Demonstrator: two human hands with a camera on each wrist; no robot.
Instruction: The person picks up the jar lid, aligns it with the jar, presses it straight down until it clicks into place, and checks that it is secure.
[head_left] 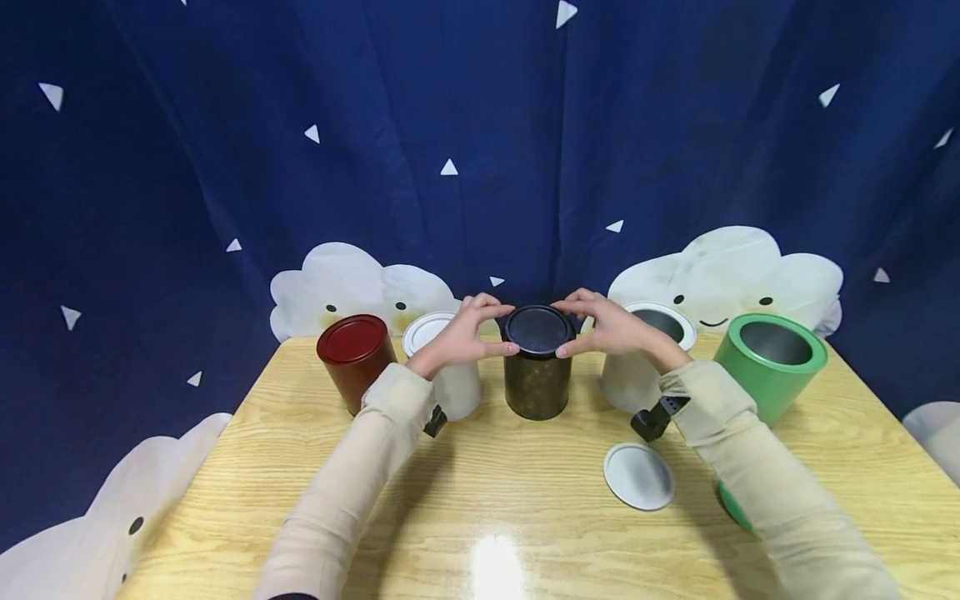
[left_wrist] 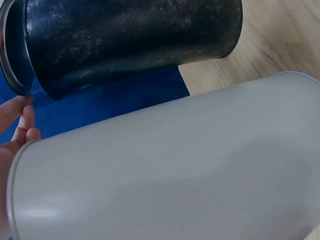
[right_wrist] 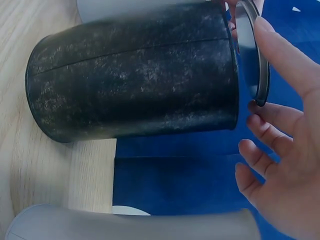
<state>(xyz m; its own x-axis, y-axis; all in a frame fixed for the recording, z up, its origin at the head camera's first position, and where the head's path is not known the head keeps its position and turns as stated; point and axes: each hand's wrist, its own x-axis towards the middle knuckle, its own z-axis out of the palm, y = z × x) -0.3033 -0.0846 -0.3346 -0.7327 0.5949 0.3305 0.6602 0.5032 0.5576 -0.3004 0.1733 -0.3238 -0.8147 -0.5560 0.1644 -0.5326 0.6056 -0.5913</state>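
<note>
Both hands are working the same spot here. The left hand is pinching the dark lid from the 9 o'clock side, thumb and fingers curled in on its rim. The right hand is doing the same from 3 o'clock, and in the right wrist view its fingers are sitting spread around the lid's edge, thumb on the outer side. So neither hand is flat or loose; both are clamped lightly on that lid.

The lid is sitting at the mouth of the dark speckled can, which is standing upright near the middle of the tabletop, toward the far edge.

Around it: a closed red can at 9 o'clock, a closed white can just beside the left wrist, an open white can behind the right wrist, and an open green can at 3 o'clock. A loose white lid is lying flat at about 5 o'clock.

I'm not seeing any readable writing or brand on any of the cans.
</note>
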